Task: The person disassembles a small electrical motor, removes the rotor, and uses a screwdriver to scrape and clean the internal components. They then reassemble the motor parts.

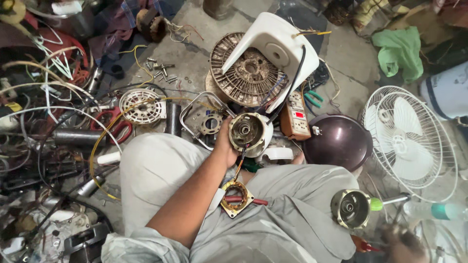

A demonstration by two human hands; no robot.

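Head view looks down at my lap, where I sit on a bare grey concrete floor [204,19] crowded with parts. My left grip [225,146] is closed round a round white-cased fan motor housing [249,132], held just above my knees. Below that housing, a square brass-coloured stator with copper windings [236,197] rests on my grey trousers. My right grip [404,243] is blurred; I cannot tell its state. Right of the housing sit a dark maroon dome cover [339,141] and a white wire fan guard [409,136].
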